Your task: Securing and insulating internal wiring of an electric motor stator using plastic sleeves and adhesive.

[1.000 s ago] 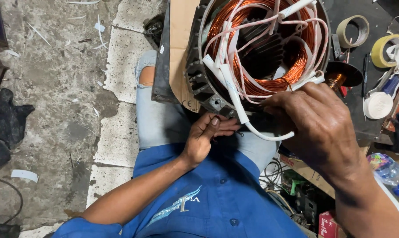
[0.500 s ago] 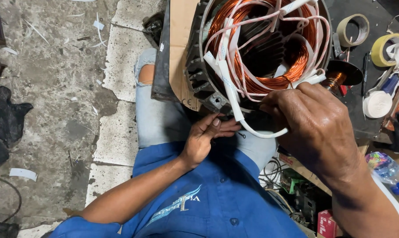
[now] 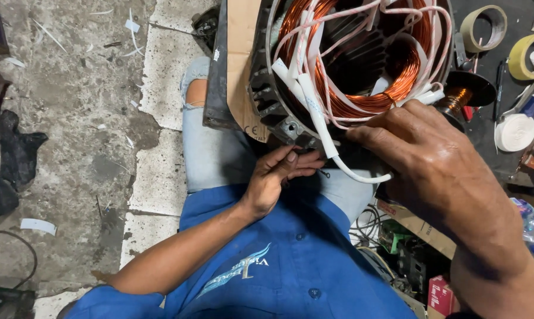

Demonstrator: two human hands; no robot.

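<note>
Left hand (image 3: 278, 177) fingers pinched shut below stator housing (image 3: 267, 88); held item too small to tell. Right hand (image 3: 432, 159) gripped white sleeved lead (image 3: 320, 127) at rim. Copper windings (image 3: 361, 100) seated; leads loose, untied.

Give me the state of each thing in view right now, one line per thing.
Left hand: fingers curled, pinching at the housing's lower edge.
Right hand: gripping the white sleeved lead.
White sleeved lead: bent, looping under the right hand.
Motor stator: open, copper windings exposed, resting over the lap.
Tape rolls: lying flat, untouched.
</note>
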